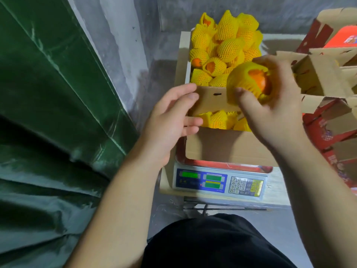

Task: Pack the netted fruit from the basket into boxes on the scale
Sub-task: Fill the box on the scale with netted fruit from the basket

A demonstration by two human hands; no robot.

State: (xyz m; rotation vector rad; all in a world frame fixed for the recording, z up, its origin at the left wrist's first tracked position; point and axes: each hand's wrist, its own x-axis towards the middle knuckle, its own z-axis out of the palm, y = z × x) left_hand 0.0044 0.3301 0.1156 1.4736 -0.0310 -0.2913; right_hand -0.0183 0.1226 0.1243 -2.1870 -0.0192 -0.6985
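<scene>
Head view: right hand (270,105) curled round netted orange (249,82), poised directly over box (228,146) on scale (218,182), open end of net facing right; left hand (170,120), fingers straight, steadying box flap (212,99).

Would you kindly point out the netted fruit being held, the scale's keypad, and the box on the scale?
Netted fruit (249,82): head view, on the yellow foam net.
Scale keypad (245,186): head view, on the number keys.
Box on the scale (222,146): head view, on its near cardboard flap.
</scene>
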